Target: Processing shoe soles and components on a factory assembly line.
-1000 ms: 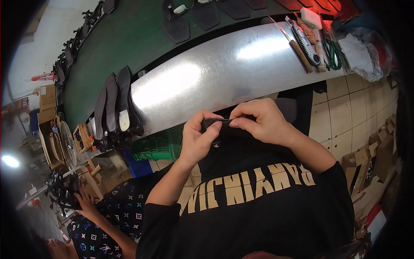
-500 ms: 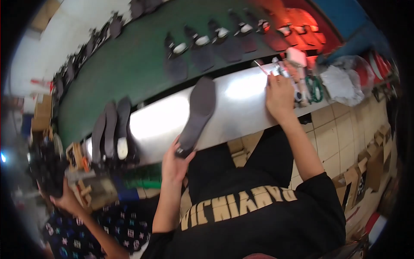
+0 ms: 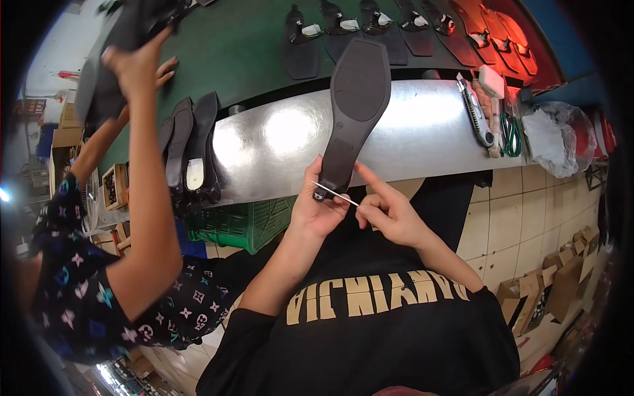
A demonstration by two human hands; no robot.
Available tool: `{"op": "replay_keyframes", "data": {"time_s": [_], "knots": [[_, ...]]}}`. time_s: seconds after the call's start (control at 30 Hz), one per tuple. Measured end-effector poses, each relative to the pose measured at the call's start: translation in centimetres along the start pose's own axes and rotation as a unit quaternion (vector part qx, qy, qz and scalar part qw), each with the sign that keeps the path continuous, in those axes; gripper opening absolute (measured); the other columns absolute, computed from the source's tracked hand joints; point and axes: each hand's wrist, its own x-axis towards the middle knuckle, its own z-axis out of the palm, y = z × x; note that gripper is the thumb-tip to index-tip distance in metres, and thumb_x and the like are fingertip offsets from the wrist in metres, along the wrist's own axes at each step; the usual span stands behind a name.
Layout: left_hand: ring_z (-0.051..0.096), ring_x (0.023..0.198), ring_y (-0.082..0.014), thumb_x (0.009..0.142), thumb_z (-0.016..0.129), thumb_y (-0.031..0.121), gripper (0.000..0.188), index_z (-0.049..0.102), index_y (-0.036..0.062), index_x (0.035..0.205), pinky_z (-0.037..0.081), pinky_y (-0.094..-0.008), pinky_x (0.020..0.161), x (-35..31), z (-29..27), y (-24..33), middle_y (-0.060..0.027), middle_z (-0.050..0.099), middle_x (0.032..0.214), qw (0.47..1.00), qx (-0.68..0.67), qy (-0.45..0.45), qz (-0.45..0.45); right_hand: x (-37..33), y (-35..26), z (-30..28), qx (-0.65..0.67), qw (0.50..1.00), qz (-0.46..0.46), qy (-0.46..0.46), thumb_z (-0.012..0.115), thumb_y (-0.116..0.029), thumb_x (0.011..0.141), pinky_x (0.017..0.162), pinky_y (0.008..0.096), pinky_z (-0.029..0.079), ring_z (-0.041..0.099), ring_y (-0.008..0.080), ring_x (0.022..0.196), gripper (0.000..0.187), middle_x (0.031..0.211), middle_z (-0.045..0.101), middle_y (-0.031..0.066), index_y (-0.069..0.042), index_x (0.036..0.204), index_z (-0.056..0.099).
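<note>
A dark shoe sole (image 3: 360, 82) points away from me, heel end nearest, its patterned underside showing. Whether straps hang beneath it is hidden. My left hand (image 3: 314, 216) grips the heel end, thumb and fingers on either side. Between the closed thumb and fingers of my right hand (image 3: 396, 214) is a thin pale stick-like tool (image 3: 338, 195), its shaft crossing in front of the heel. The right index finger reaches up beside the sole's edge. Metal workbench (image 3: 277, 142) surface lies under and beyond the sole.
Sandals (image 3: 376, 26) line the green conveyor belt (image 3: 244, 53), the right ones under red light. Several soles (image 3: 191, 138) lie at bench left. A utility knife (image 3: 475, 112), green-handled scissors (image 3: 510, 132) and plastic bag (image 3: 561, 135) lie right. A co-worker's arm (image 3: 145, 145) reaches across at left.
My right hand has come from the tools at bench right to the sole's heel, bringing the thin stick. The sole now stands more upright in view. The co-worker's arms have risen over the belt.
</note>
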Motion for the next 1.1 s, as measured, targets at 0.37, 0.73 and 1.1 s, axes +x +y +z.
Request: {"op": "replay_keyframes", "data": {"time_s": [0.37, 0.73, 1.1], "knots": [[0.057, 0.061, -0.008, 0.095, 0.061, 0.038, 0.022, 0.061, 0.016, 0.097, 0.036, -0.0227, 0.041, -0.7, 0.2, -2.2, 0.0031, 0.067, 0.082, 0.997, 0.041, 0.019, 0.064, 0.4, 1.7, -1.0, 0.173, 0.983, 0.052, 0.018, 0.048, -0.011, 0.1, 0.052, 0.0192, 0.04, 0.048, 0.0072, 0.058, 0.037, 0.074, 0.056, 0.0027, -0.003, 0.136, 0.053], [0.058, 0.063, -0.0126, 0.1, 0.032, 0.062, 0.077, 0.065, -0.0017, 0.071, 0.046, -0.0236, 0.062, -2.1, 1.5, -2.2, -0.0081, 0.066, 0.067, 0.84, 0.348, 0.106, 0.404, -0.9, 0.6, 1.1, 0.26, 0.959, 0.11, 0.018, 0.05, -0.015, 0.1, 0.046, 0.0193, 0.035, 0.045, 0.0067, 0.057, 0.042, 0.069, 0.053, 0.0026, -0.002, 0.14, 0.043], [0.053, 0.058, -0.0141, 0.092, 0.015, 0.077, 0.091, 0.061, 0.0018, 0.071, 0.042, -0.023, 0.06, -2.6, 1.5, -1.0, -0.0057, 0.061, 0.065, 0.848, 0.329, 0.077, 0.408, -0.5, 0.1, 1.9, -0.337, 0.905, -0.241, 0.1, 0.061, 0.003, 0.085, 0.06, 0.0329, 0.049, 0.063, 0.0255, 0.067, 0.014, 0.077, 0.066, 0.0119, 0.001, 0.098, 0.065]]}}
